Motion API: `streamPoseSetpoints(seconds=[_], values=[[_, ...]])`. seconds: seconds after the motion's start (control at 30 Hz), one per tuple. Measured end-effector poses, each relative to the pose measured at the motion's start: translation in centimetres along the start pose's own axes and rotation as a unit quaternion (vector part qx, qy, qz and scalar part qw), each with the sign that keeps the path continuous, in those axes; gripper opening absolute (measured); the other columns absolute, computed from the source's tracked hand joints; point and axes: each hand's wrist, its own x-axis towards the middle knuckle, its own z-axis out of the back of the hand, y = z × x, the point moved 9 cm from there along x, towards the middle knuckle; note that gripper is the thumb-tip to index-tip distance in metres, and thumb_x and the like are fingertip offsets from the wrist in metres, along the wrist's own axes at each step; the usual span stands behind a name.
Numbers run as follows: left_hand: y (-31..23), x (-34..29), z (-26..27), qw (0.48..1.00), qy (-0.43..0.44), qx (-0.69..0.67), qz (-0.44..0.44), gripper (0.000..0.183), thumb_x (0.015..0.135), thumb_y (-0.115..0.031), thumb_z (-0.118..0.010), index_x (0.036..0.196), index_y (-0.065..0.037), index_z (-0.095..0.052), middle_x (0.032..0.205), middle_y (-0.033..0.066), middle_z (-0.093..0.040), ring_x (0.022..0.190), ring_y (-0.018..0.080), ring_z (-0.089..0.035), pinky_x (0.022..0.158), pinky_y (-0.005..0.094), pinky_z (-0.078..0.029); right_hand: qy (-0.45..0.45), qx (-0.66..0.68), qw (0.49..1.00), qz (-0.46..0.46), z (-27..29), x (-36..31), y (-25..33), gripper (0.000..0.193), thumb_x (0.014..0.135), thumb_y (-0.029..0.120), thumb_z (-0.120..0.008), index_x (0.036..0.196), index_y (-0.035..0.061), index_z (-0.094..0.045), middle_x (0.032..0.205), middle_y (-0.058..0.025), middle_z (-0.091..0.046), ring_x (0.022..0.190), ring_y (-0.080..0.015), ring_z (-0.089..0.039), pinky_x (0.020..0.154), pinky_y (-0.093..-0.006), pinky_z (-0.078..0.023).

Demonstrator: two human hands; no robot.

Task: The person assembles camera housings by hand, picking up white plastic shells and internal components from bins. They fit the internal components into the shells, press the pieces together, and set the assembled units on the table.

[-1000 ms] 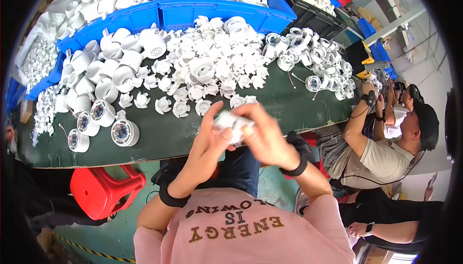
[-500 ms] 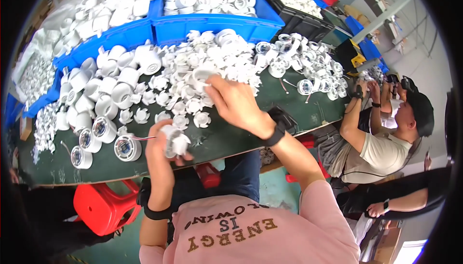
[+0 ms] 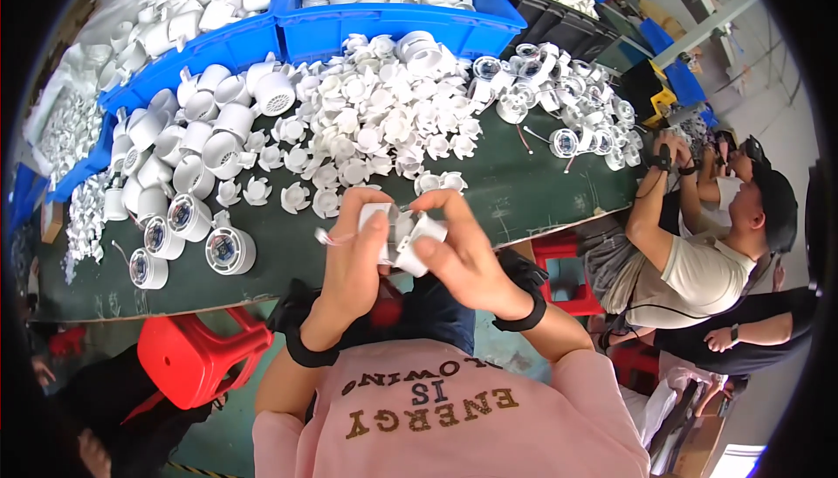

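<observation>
While both hands meet over the near edge of the green bench (image 3: pixel 288 255), the left hand (image 3: pixel 352 264) has its grip pinching a white part (image 3: pixel 384 253) between thumb and fingers, with a thin wire and a small pale connector (image 3: pixel 323 236) sticking out to its left. The right hand (image 3: pixel 469 260) has its grip pinching a white rounded piece (image 3: pixel 410 260), held right up against the left one; fingers hide much of both, so I cannot tell whether they are joined. Beyond the hands lies a heap of white clawed pieces (image 3: pixel 367 111). To its left are white cups (image 3: pixel 196 129), and nearer stand four round units with glassy faces (image 3: pixel 230 251). On the right, more clear-faced units (image 3: pixel 563 107) are piled together. Behind the heap stands a blue bin (image 3: pixel 393 31) filled with white parts, beside a black crate (image 3: pixel 559 34). A red stool (image 3: pixel 179 360) is at lower left.
</observation>
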Motion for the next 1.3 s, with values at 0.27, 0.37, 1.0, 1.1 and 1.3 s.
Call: streamPoseSetpoints(seconds=[0.27,0.37,1.0,1.1,1.3], values=[[-3.5,-0.9,-0.6,0.967,-0.021,0.117,-0.223,0.024,0.092,-0.019,-0.047,0.098,0.003,-0.054,0.078,0.0109,-0.057,0.066,0.0154,-0.053,0.058,0.0291,-0.042,0.054,0.048,0.992,-0.107,0.1,0.4,-1.5,0.047,0.097,0.048,-0.043,0.113,0.0033,-0.046,0.076,-0.0020,-0.054,0.059,-0.0068,-0.050,0.050,-0.0196,-0.039],[-3.7,-0.8,-0.7,0.962,-0.035,0.139,-0.231,0.029,0.093,-0.022,-0.043,0.098,0.004,-0.055,0.078,0.0137,-0.057,0.065,0.0200,-0.055,0.058,0.0309,-0.043,0.045,0.061,0.990,-0.115,0.1,0.3,-1.5,0.050,0.097,0.051,-0.039,0.111,0.0033,-0.048,0.075,-0.0019,-0.053,0.057,-0.0075,-0.049,0.048,-0.0203,-0.037],[-5.3,-2.5,-2.0,0.901,-0.056,0.199,-0.381,0.034,0.088,-0.025,-0.047,0.100,0.005,-0.057,0.082,0.0185,-0.059,0.065,0.0294,-0.060,0.057,0.0336,-0.048,0.045,-0.019,0.998,-0.037,-1.1,-0.2,-2.4,0.059,0.096,0.060,-0.028,0.111,0.0057,-0.046,0.085,-0.0049,-0.051,0.066,-0.0100,-0.048,0.052,-0.0232,-0.039],[-5.7,-3.1,-2.0,0.881,-0.088,0.206,-0.417,0.032,0.088,-0.025,-0.047,0.098,0.004,-0.057,0.083,0.0191,-0.059,0.066,0.0303,-0.061,0.057,0.0342,-0.048,0.089,-0.019,0.993,-0.077,-1.4,-0.4,-3.0,0.060,0.096,0.060,-0.026,0.112,0.0051,-0.046,0.091,-0.0063,-0.053,0.073,-0.0122,-0.052,0.057,-0.0247,-0.044],[-3.1,-1.2,-0.9,0.937,-0.039,0.142,-0.316,0.032,0.090,-0.028,-0.045,0.094,0.003,-0.053,0.085,0.0185,-0.058,0.066,0.0256,-0.058,0.059,0.0320,-0.046,0.120,-0.045,0.982,-0.137,-1.9,0.9,-3.7,0.057,0.099,0.054,-0.018,0.099,0.0022,-0.043,0.076,-0.0142,-0.054,0.067,-0.0222,-0.054,0.061,-0.0360,-0.044]])
